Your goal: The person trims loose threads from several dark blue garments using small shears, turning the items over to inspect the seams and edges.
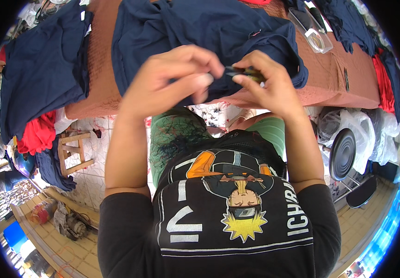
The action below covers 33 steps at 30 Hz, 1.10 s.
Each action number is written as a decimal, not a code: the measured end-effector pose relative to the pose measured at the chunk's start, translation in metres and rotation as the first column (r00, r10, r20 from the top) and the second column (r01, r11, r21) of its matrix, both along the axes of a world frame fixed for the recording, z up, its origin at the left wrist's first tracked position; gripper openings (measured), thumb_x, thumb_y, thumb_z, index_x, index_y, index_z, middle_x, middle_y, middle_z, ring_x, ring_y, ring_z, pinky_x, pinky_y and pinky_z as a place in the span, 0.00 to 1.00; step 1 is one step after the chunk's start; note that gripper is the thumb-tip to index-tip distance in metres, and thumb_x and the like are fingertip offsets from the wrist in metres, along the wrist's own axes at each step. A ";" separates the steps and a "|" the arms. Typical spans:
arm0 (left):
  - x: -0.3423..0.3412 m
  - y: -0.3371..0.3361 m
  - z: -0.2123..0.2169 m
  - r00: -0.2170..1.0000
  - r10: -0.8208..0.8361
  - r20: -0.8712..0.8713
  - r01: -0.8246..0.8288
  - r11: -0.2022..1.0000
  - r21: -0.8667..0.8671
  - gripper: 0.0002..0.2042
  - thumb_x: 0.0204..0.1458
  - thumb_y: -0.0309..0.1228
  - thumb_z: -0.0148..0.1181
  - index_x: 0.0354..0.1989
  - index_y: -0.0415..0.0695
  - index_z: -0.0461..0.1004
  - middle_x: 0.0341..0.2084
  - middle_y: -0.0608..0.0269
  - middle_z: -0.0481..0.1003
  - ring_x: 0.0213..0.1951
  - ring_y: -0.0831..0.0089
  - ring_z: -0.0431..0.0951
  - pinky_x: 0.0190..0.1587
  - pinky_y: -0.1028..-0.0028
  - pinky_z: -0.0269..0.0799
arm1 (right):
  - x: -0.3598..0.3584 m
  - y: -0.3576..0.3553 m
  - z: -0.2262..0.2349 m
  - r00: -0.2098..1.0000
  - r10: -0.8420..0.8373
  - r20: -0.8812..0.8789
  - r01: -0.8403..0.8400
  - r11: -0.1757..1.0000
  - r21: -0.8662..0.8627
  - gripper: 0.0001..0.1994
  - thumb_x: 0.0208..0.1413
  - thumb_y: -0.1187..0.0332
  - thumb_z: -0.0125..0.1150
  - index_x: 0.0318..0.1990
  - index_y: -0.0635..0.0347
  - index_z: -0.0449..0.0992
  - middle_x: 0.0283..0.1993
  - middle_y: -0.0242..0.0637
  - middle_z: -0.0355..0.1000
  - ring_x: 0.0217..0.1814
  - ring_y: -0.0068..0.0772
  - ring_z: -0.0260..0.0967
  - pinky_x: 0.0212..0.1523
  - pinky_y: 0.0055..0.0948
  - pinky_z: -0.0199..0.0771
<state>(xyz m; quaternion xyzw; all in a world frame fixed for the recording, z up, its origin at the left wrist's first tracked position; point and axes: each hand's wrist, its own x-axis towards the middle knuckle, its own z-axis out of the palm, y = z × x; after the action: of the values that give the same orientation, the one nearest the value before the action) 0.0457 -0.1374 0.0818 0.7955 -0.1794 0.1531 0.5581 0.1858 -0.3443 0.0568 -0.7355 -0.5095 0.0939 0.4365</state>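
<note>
Head view: I see the right hand [274, 78] pinching a small dark tool [242, 71], yellowish in part, above a navy garment [176, 28]. The left hand [172, 76] curls its fingers, blurred; I cannot tell whether they hold anything. The garment lies loosely folded on textured brown cloth [102, 37]; around it I see pale floor tiles [88, 185] and a round black seat [342, 154].

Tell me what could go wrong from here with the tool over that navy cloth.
The tool in the right hand points its dark tip toward the blurred left hand; if the tip is sharp, a finger might get nicked.
The navy cloth lies just below both hands, so a slip could snag it.
Loose threads litter the shorts and may cling to the cloth.
</note>
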 end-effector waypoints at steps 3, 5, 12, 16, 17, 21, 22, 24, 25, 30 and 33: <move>-0.023 0.018 0.041 0.989 -0.140 0.057 0.139 0.990 0.006 0.30 0.62 0.51 0.41 0.10 0.47 0.69 0.27 0.52 0.76 0.28 0.64 0.72 0.35 0.71 0.66 | 0.011 -0.012 0.002 0.993 -0.057 -0.100 0.059 0.998 0.024 0.12 0.49 0.69 0.68 0.39 0.64 0.75 0.35 0.37 0.71 0.35 0.29 0.71 0.38 0.24 0.70; -0.031 0.020 0.042 0.999 -0.036 0.004 0.036 0.999 -0.027 0.23 0.62 0.41 0.47 0.16 0.41 0.72 0.29 0.52 0.76 0.31 0.67 0.73 0.36 0.74 0.67 | 0.011 -0.014 0.005 0.988 -0.056 -0.144 0.060 0.998 0.025 0.13 0.49 0.69 0.69 0.40 0.64 0.75 0.35 0.37 0.71 0.35 0.27 0.70 0.38 0.23 0.69; -0.014 -0.018 -0.011 0.857 0.509 -0.081 -0.437 0.801 0.409 0.08 0.49 0.30 0.66 0.35 0.40 0.80 0.37 0.62 0.75 0.39 0.71 0.76 0.43 0.75 0.70 | -0.003 -0.001 -0.017 0.990 0.064 -0.128 -0.071 0.996 -0.048 0.09 0.49 0.76 0.65 0.39 0.64 0.77 0.34 0.36 0.72 0.35 0.30 0.72 0.38 0.25 0.71; -0.009 -0.035 -0.027 0.851 0.525 -0.014 -0.430 0.711 0.556 0.06 0.48 0.30 0.66 0.33 0.42 0.80 0.36 0.63 0.74 0.36 0.73 0.77 0.38 0.75 0.71 | -0.009 0.002 -0.017 0.993 0.047 -0.107 -0.052 0.998 -0.042 0.10 0.50 0.72 0.65 0.41 0.62 0.77 0.35 0.39 0.73 0.34 0.35 0.73 0.39 0.29 0.72; -0.008 -0.037 -0.027 0.842 0.533 -0.088 -0.420 0.748 0.515 0.07 0.49 0.30 0.65 0.34 0.42 0.80 0.34 0.63 0.75 0.34 0.74 0.77 0.37 0.76 0.71 | -0.010 0.002 -0.014 0.995 0.039 -0.096 -0.044 0.998 -0.044 0.11 0.51 0.71 0.65 0.42 0.62 0.76 0.35 0.39 0.73 0.34 0.35 0.73 0.39 0.29 0.72; -0.001 -0.039 -0.019 0.769 0.524 -0.366 -0.410 0.844 0.347 0.07 0.53 0.31 0.62 0.35 0.41 0.77 0.29 0.64 0.77 0.28 0.78 0.77 0.32 0.79 0.70 | -0.009 0.001 -0.009 0.960 0.031 -0.277 -0.039 0.999 -0.021 0.11 0.53 0.69 0.64 0.43 0.61 0.75 0.37 0.39 0.74 0.35 0.29 0.72 0.39 0.28 0.72; 0.001 -0.039 -0.019 0.742 0.513 -0.430 -0.414 0.857 0.308 0.07 0.54 0.31 0.61 0.36 0.40 0.77 0.27 0.64 0.77 0.27 0.79 0.77 0.31 0.79 0.70 | -0.007 0.001 -0.014 0.947 0.066 -0.313 -0.053 0.997 0.048 0.10 0.54 0.70 0.64 0.43 0.61 0.75 0.37 0.38 0.74 0.35 0.27 0.72 0.39 0.28 0.71; 0.002 -0.038 -0.020 0.754 0.492 -0.435 -0.429 0.870 0.241 0.08 0.56 0.31 0.59 0.37 0.39 0.76 0.26 0.64 0.78 0.27 0.80 0.77 0.32 0.79 0.71 | -0.007 0.001 -0.015 0.928 0.105 -0.358 -0.077 0.993 0.091 0.09 0.55 0.70 0.63 0.42 0.62 0.75 0.36 0.37 0.75 0.35 0.24 0.71 0.38 0.26 0.71; 0.002 -0.038 -0.021 0.758 0.483 -0.438 -0.437 0.875 0.208 0.08 0.57 0.31 0.58 0.37 0.39 0.75 0.25 0.65 0.78 0.28 0.80 0.77 0.32 0.79 0.71 | -0.006 0.001 -0.014 0.922 0.108 -0.371 -0.091 0.994 0.065 0.09 0.55 0.71 0.63 0.42 0.63 0.75 0.35 0.36 0.75 0.35 0.23 0.71 0.38 0.25 0.71; 0.003 -0.036 -0.021 0.756 0.479 -0.446 -0.439 0.877 0.197 0.09 0.58 0.32 0.56 0.37 0.38 0.75 0.26 0.65 0.78 0.28 0.80 0.77 0.32 0.79 0.71 | -0.006 0.003 -0.010 0.941 0.107 -0.322 -0.122 0.992 -0.026 0.07 0.55 0.72 0.62 0.39 0.63 0.76 0.31 0.35 0.76 0.32 0.21 0.71 0.35 0.23 0.71; 0.003 -0.036 -0.021 0.757 0.480 -0.443 -0.441 0.876 0.197 0.09 0.58 0.32 0.56 0.37 0.38 0.75 0.26 0.65 0.78 0.28 0.80 0.77 0.32 0.79 0.71 | -0.007 0.003 -0.009 0.952 0.101 -0.289 -0.119 0.992 -0.045 0.07 0.54 0.71 0.63 0.39 0.63 0.76 0.31 0.36 0.76 0.30 0.24 0.72 0.33 0.24 0.71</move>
<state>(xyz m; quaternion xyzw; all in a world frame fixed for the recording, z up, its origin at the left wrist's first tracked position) 0.0491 -0.1734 0.0611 0.8493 0.1595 0.0766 0.4975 0.1791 -0.3411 0.0482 -0.6978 -0.4780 0.2389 0.4769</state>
